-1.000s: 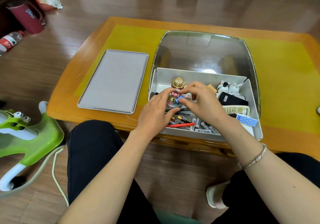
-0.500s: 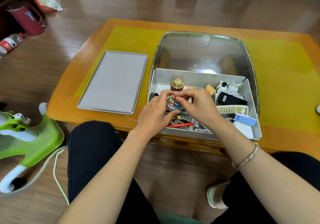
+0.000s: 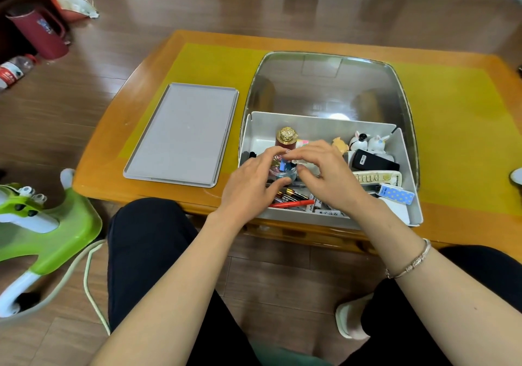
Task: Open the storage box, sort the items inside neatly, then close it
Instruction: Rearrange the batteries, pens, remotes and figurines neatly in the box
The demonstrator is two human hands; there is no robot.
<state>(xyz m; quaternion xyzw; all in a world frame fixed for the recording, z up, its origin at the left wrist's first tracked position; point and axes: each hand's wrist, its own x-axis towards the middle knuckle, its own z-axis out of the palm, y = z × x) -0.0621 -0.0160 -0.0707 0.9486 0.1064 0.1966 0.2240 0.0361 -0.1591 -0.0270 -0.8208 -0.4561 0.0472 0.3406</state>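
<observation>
Head camera looks down at a low wooden table (image 3: 158,63) with a yellow mat on it. On the near right part of the table sits the white storage box (image 3: 406,150), and it is open. Its clear lid (image 3: 327,83) stands up behind it, on the far side. Both hands are over the left half of the box, close together. The left hand (image 3: 251,184) has its fingers curled round a small clear jar (image 3: 282,167) with bright little things inside (too small to tell what they are). The right hand (image 3: 327,179) is bent over the top of the same jar, and its fingertips pinch near the jar's rim. Just behind the jar stands a dark red bottle with a gold cap (image 3: 286,135). Near the front wall of the box lie a red pen (image 3: 293,204) and some more pens and markers (image 3: 319,206), partly hidden under the hands. On the right side of the box are a black remote (image 3: 372,162), a white remote (image 3: 378,178), a blue box with dots (image 3: 395,194) and two small white toy animals (image 3: 367,141) at the far corner. A flat grey tray (image 3: 183,133) lies on the table to the left of the box, not touching it. A silver bracelet (image 3: 412,264) is on the right wrist
</observation>
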